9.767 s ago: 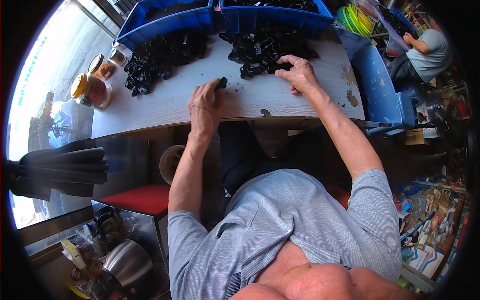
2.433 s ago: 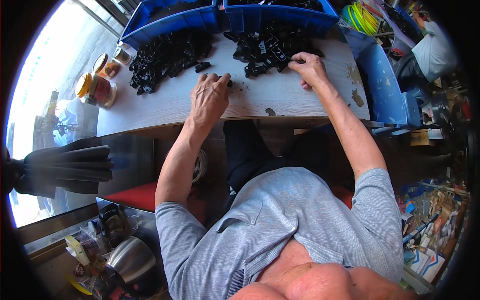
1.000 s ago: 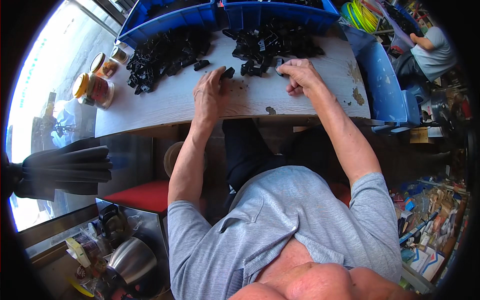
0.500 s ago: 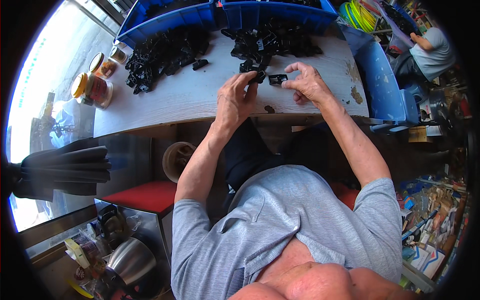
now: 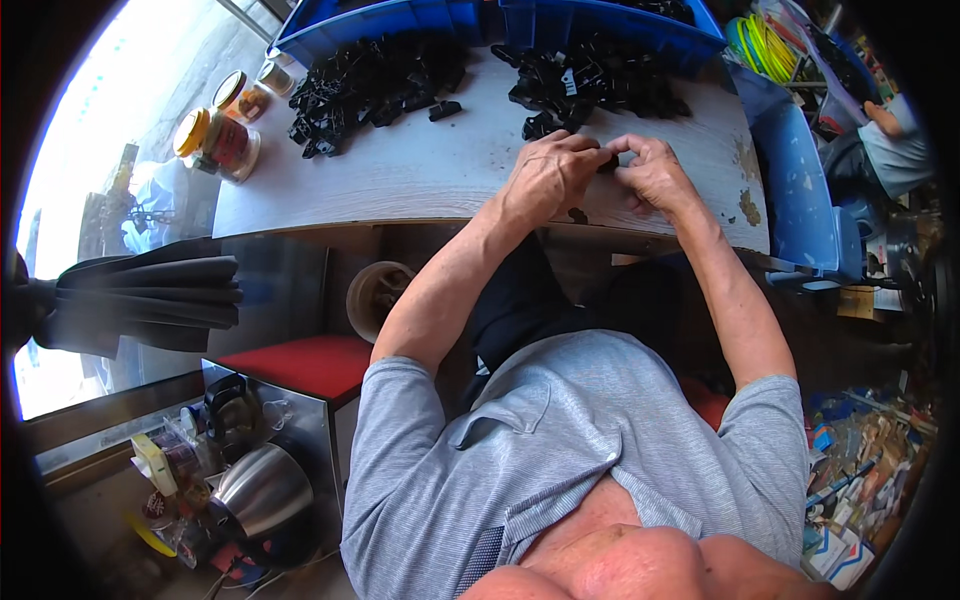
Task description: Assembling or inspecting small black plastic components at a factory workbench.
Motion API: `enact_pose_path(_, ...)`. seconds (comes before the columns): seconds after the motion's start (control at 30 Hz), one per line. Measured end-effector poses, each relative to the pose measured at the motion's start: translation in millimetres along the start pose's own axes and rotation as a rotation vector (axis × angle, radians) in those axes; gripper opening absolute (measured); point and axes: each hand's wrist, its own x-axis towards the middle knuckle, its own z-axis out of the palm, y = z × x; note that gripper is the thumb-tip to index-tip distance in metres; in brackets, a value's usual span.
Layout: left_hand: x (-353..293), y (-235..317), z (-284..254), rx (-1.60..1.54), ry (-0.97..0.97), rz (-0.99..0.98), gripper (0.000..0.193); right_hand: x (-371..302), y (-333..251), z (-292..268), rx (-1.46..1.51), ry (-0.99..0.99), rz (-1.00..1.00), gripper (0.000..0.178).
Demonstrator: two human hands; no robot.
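Near the front of the white table, my left hand (image 5: 552, 175) and my right hand (image 5: 657, 176) meet at one small black plastic part (image 5: 607, 164). Both hands are closed at the fingertips around it, and most of it is hidden by the fingers. Just beyond my hands lies a heap of black plastic parts (image 5: 590, 88), tangled together. Another heap of the same black parts (image 5: 365, 85) spreads over the table's left half, with a single black part (image 5: 445, 110) lying loose beside it.
Two blue bins (image 5: 390, 22) stand along the table's far edge. Lidded jars (image 5: 222, 142) line the left end. The white table (image 5: 400, 180) has chipped patches on its right. Light-blue bins (image 5: 800, 190) stand at the right, with another person (image 5: 900, 150) beyond.
My left hand has moved right to join my right hand, and both now close on a black part. The view has shifted slightly, moving the table rightward.
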Motion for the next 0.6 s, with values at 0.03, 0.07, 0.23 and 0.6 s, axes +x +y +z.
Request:
enact_pose_path(0.03,0,1,-1,-0.001,-0.003,-0.002,0.047,-1,0,0,0.005,0.011,0.017,0.030)
enact_pose_path(0.07,-1,3,-3,-0.002,-0.009,-0.003,0.050,-1,0,-1,0.009,0.021,0.034,0.030)
enact_pose_path(0.23,-13,16,-7,0.068,-0.009,-0.035,0.062,0,-1,-2,0.027,-0.012,0.033,0.029)
enact_pose_path(0.6,-25,14,-8,-0.001,0.257,-0.153,0.046,-3,0,-5,-0.092,-0.062,0.008,0.032)
